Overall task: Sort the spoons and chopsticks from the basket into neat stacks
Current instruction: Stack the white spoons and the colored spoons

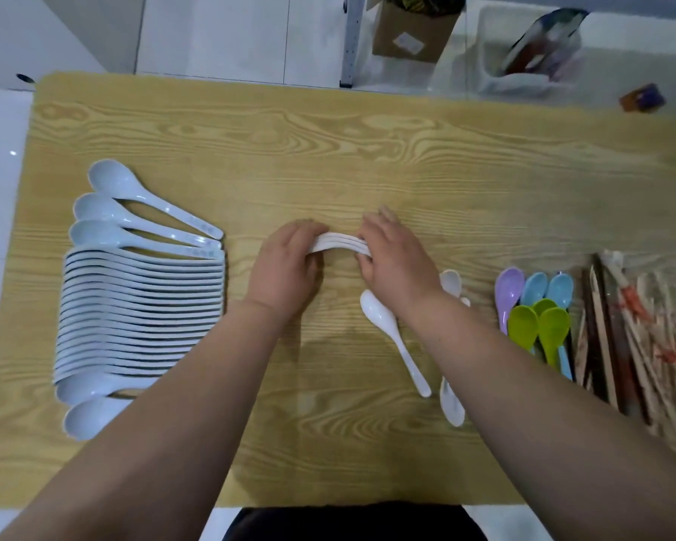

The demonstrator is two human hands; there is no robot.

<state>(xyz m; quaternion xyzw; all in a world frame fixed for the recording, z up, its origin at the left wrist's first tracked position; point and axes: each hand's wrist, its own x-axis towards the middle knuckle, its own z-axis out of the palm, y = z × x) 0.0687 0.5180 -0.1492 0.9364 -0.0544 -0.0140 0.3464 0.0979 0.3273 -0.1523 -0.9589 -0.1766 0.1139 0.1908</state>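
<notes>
Wood-grain table [328,150] under everything. Well L of the L hand: long row of pale blue spoons [141,306], overlapped tight, handles pointing toward the hands; a few at the far & near ends lie looser. Well R of the R hand: pile of chopsticks [633,337], mostly light wood w/ some dark ones, some w/ red print, roughly lengthwise. L hand [285,263] & R hand [395,259] are mid-table, palms down, fingers curled, each gripping one end of a small stack of white spoons [340,244] held btwn them; exact count unclear. Btwn R hand & chopsticks: coloured spoons [535,314], purple, blue, green, bowls away from the person. A few loose white spoons [391,337] lie by & under the R wrist/forearm, apart from the held stack.
</notes>
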